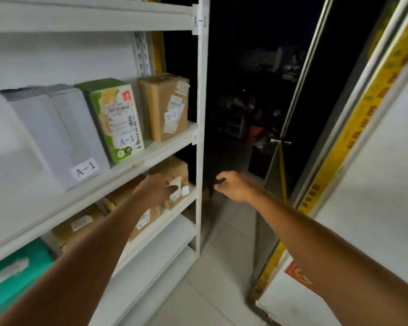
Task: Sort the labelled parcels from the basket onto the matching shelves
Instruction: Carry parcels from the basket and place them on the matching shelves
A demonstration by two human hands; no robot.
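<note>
My left hand [158,187] rests fingers on small cardboard parcel [177,184] | stiff, probably light; grip its side faces | right hand [233,185] loosely curled, empty

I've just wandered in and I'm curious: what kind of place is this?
Probably a small parcel pickup or sorting room. White metal shelving carries tags like A-1, and the parcels on it, such as a grey box and a brown carton, wear matching A-1 labels.
</note>
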